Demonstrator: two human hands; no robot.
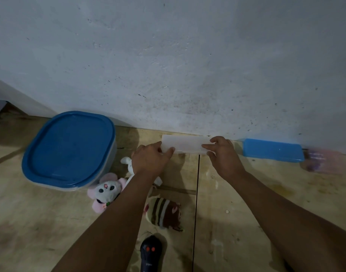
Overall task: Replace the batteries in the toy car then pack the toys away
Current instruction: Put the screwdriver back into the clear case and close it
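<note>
both the left hand (151, 159) and right hand (224, 154) grip the translucent box (185, 145) at the surface's far edge; plush toys (106, 190) unpacked, packing seemingly barely begun.

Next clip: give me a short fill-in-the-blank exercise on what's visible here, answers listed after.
1. Both hands grip the translucent white box near the ____.
2. The large container at left has a ____ lid on it.
3. The small blue lid lies to the ____ of the right hand.
4. The striped plush lies between the two ____.

Answers: wall; blue; right; forearms
</note>
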